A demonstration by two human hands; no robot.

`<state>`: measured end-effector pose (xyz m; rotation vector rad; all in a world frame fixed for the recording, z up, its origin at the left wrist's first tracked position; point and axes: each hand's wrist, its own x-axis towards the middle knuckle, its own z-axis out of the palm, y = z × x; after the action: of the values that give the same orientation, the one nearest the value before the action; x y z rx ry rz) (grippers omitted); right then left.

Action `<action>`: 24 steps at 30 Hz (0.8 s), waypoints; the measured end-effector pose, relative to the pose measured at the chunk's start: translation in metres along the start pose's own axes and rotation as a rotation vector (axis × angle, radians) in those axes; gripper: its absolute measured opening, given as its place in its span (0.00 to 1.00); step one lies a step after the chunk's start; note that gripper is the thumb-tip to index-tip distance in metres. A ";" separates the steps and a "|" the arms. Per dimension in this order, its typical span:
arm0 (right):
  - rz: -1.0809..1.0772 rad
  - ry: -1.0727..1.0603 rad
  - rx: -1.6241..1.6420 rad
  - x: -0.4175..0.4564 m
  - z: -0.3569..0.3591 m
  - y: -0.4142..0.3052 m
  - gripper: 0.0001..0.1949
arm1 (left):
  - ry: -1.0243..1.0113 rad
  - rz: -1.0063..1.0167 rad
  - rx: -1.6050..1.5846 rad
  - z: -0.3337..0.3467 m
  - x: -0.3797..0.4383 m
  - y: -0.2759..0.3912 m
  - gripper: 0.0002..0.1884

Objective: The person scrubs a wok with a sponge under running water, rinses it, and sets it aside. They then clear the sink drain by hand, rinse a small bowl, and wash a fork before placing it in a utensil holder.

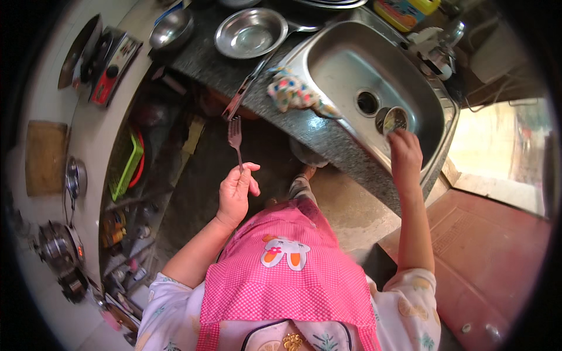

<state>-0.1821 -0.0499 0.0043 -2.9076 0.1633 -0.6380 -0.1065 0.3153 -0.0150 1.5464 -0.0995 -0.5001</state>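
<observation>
My left hand (237, 191) holds a metal fork (235, 136) by its handle, tines pointing away from me, in front of the counter's edge. Over the stainless steel sink (347, 57), my right hand (406, 151) reaches down to a small metal cup (392, 120) lying tilted near the drain (367, 102). My fingertips are at the cup's rim; whether they grip it or something in it cannot be told. A patterned cloth (296, 94) lies bunched over the sink's near left edge. Metal tongs (250, 83) stick out past the counter edge.
A steel basin (251, 34) and a steel bowl (172, 30) sit on the dark stone counter (281, 127). A yellow bottle (406, 12) and a faucet (443, 55) stand behind the sink. At left are a gas stove (115, 66), a wooden board (46, 159) and a green basket (127, 164).
</observation>
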 end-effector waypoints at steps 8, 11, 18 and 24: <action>-0.234 -0.414 0.651 -0.057 0.105 -0.178 0.19 | 0.380 -0.275 -0.147 -0.087 -0.111 -0.103 0.11; 0.160 -0.365 0.887 -0.093 0.203 -0.163 0.10 | 0.512 -0.369 -0.096 -0.106 -0.143 -0.134 0.12; 0.992 -0.356 1.524 -0.115 0.316 -0.049 0.12 | 0.597 -0.598 0.048 -0.121 -0.177 -0.237 0.11; 1.052 -0.211 2.512 -0.123 0.401 0.019 0.11 | 0.595 -0.625 0.073 -0.119 -0.163 -0.299 0.11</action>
<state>-0.1244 0.0017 -0.4086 -0.2445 0.3621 0.0226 -0.2824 0.5018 -0.2689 1.7298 0.8513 -0.4988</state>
